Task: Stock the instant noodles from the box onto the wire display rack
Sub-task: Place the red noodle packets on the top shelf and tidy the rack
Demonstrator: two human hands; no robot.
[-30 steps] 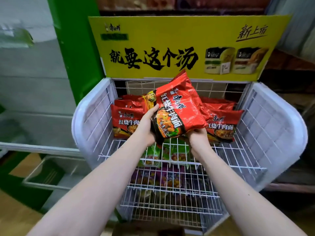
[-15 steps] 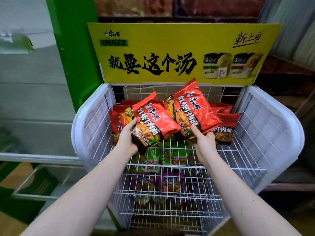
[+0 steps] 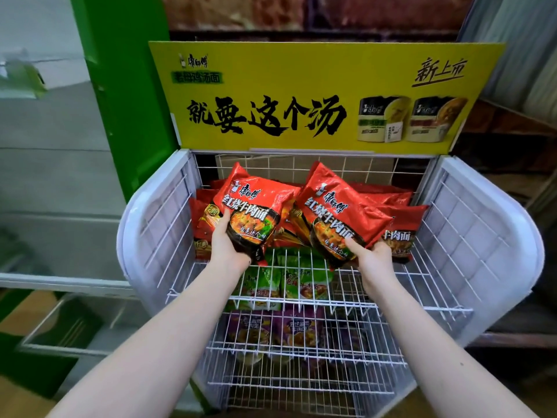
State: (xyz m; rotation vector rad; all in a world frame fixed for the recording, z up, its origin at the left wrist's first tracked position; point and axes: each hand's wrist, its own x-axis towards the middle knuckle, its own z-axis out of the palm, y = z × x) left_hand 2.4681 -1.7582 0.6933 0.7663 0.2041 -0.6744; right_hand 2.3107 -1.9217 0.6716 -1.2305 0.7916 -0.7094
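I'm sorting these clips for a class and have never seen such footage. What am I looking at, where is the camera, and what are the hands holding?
No machine here: a person works with bare hands. The camera sits on their head, looking forward and down, so both forearms reach in from below. Ahead stands a white wire rack under a yellow sign. The left hand grips one red noodle packet by its lower end; the right hand grips a second red packet. Both tilt above the top shelf, where more red packets lie. Green packets show beneath it, purple packets lower still.
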